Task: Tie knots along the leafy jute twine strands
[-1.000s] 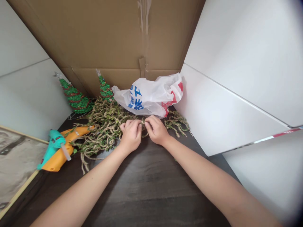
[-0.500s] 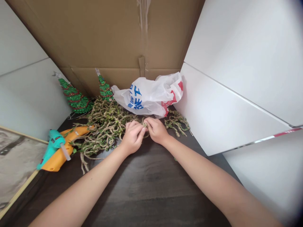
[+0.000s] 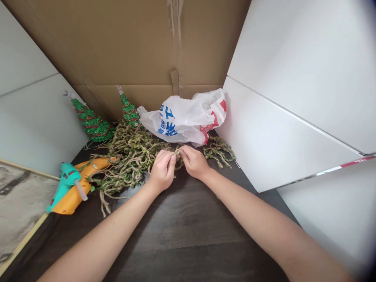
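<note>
A tangled garland of jute twine set with small green leaves lies in a loose, sprawling mass, its long axis running crosswise from left to right in front of the person. Its bulk sits left of the left hand, with frayed twine ends trailing toward the person below that hand. A thinner, shorter tail of the garland reaches out to the right, beyond the right hand.

Both hands are closed in a pinch, gripping a short section of twine between them, with the fingertips of each hand nearly meeting over it. The exact grip of each finger is partly hidden by the hands themselves.

Further left of the left hand, a teal-and-orange hot glue gun lies on its side, touching the garland's left edge, with a translucent glue stick poking from it. Two cone-shaped trees of green sequins with red trim stand beyond the garland, ahead and left of the hands. A white plastic bag with blue and red print sits just ahead of the right hand, against a brown cardboard panel. Everything rests on a dark wood-grain tabletop, and a white panel rises to the right.
</note>
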Action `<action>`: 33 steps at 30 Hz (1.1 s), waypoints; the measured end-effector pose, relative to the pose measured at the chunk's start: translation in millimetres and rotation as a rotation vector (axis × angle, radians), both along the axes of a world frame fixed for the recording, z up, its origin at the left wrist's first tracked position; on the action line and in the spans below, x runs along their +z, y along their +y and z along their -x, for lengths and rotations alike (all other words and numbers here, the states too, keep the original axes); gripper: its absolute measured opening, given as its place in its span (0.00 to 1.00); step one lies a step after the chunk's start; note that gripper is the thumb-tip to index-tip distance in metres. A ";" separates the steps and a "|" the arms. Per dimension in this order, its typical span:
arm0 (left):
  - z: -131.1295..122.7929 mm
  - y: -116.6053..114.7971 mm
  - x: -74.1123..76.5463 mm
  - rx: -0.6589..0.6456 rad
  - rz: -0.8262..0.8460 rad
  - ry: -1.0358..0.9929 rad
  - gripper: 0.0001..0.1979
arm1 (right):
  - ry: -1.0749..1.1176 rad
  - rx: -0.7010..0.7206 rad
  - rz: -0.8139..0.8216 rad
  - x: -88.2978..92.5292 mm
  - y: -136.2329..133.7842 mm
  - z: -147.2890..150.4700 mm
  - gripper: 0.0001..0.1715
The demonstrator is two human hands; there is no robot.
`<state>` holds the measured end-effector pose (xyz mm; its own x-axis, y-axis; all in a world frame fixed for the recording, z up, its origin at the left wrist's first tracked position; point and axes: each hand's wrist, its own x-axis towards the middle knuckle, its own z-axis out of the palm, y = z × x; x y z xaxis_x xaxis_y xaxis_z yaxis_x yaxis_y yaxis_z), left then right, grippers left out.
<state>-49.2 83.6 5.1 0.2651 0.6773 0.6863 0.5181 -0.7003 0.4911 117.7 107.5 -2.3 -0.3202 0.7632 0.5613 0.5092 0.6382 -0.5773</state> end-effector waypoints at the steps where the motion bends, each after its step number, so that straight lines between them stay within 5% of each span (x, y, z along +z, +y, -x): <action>1: 0.0 0.1 0.0 0.015 0.004 0.001 0.12 | -0.007 0.002 -0.010 0.0 -0.4 0.0 0.16; 12: -0.3 0.2 2.2 0.049 0.070 0.180 0.14 | -0.040 0.038 0.001 3.6 -5.2 -1.6 0.12; 19: -0.5 0.6 3.2 0.185 0.073 0.285 0.15 | -0.075 0.050 -0.009 7.0 -7.8 -1.2 0.11; 33: -0.7 2.2 2.6 0.218 0.089 0.273 0.17 | -0.225 0.047 -0.034 7.9 -2.9 1.4 0.12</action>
<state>-48.5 85.8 7.8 0.2732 0.7919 0.5461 0.7712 -0.5196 0.3678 116.3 104.6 5.6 -0.4749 0.7265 0.4968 0.5920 0.6813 -0.4305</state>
